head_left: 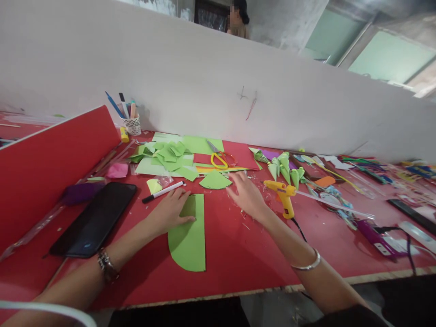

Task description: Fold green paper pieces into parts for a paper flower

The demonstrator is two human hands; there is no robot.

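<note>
A green half-round sheet of paper [188,247] lies on the red table with its straight edge to the right. My left hand [172,209] rests on the upper left of it, fingers stretched out and thumb apart. My right hand [248,195] is open and low over the table, fingertips beside a green fan-shaped paper piece [215,180]; whether they touch it I cannot tell. Yellow-handled scissors [219,159] lie just beyond, on coloured sheets. Left of the fan piece is a black-and-white marker [164,191]. To the right of my right hand stands a yellow glue gun [284,195].
Green paper squares [168,154] are heaped at the back. Several rolled green cones [283,167] stand behind the glue gun. A black phone [95,220] and a red board [57,168] occupy the left. A purple power strip [381,238] sits right, a pen cup [132,125] by the partition.
</note>
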